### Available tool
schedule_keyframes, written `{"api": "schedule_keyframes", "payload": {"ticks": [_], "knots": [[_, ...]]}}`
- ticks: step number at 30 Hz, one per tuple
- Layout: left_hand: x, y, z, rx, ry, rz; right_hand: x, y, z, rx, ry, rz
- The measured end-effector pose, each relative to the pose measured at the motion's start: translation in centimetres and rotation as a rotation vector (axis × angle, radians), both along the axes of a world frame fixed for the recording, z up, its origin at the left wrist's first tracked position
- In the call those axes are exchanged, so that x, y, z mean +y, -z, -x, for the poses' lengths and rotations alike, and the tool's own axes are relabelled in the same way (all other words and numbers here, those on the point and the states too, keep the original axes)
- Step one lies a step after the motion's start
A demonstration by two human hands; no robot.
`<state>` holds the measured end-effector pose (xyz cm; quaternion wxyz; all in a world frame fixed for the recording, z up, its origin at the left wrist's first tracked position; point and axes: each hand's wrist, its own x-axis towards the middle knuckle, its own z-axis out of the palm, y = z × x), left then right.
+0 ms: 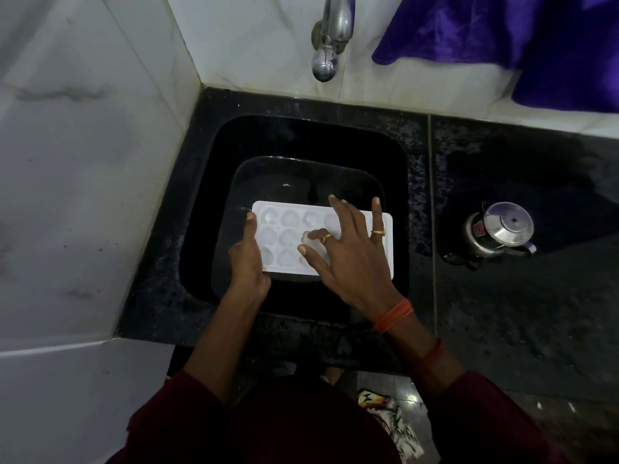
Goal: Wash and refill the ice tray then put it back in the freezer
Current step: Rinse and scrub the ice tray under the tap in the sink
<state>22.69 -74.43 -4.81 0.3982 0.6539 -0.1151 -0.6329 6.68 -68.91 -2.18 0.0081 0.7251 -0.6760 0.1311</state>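
We are judging ourselves mid-wash: our left hand (248,259) is gripping the ice tray (288,217) lying under our right hand (348,259), whose spread fingers are touching its cells. Refilling and freezing are waiting.

— Where does the single view look from?
— From the person's head, steeply down, close over the square black stone sink (301,135) in the dark speckled worktop (502,313).
— Facing?
— Toward the white tiled wall (261,38); the curved chrome tap (331,31) sits at the top edge.
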Motion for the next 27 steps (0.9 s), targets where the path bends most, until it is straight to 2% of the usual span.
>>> {"api": "schedule_keyframes", "payload": {"ticks": [27], "knots": [[0.06, -0.1, 0.21, 0.009, 0.008, 0.021, 0.03, -0.47, 0.32, 0.171, -0.085, -0.081]]}}
